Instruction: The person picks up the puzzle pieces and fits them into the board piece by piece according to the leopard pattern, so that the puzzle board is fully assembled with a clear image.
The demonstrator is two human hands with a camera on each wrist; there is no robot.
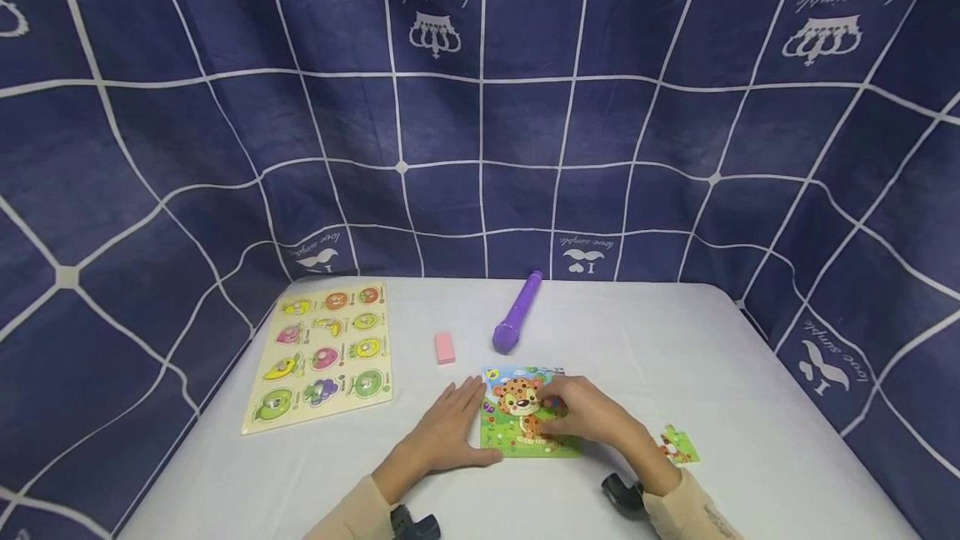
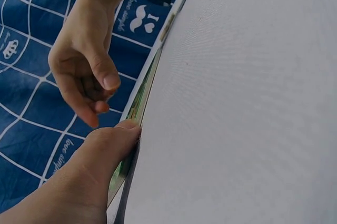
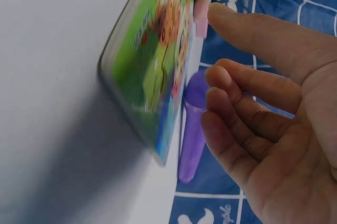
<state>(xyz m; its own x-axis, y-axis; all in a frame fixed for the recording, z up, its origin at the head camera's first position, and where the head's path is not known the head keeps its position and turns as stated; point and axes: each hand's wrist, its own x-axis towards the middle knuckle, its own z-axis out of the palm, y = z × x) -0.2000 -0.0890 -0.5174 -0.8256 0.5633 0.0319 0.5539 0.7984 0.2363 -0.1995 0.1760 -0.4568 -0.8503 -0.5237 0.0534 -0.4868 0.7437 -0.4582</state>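
A jigsaw puzzle (image 1: 510, 440) with a spotted leopard on green grass lies flat in front of me. Along its left edge rests my left hand (image 1: 446, 432), fingers straight. In the left wrist view the thumb of that hand (image 2: 92, 163) touches the puzzle's near edge. Above the puzzle's right part is my right hand (image 1: 588, 413), its fingers loosely bent. The right wrist view shows no thing between the thumb and fingers of this hand (image 3: 274, 113). A loose puzzle piece (image 1: 681, 444), green with some orange, lies on the table beside the right forearm.
A wooden fruit peg board (image 1: 382, 373) lies at the left of the white table (image 1: 750, 373). Behind the puzzle are a pink block (image 1: 445, 348) and a purple toy microphone (image 1: 517, 315). A blue checked cloth (image 1: 525, 123) hangs around the back and sides.
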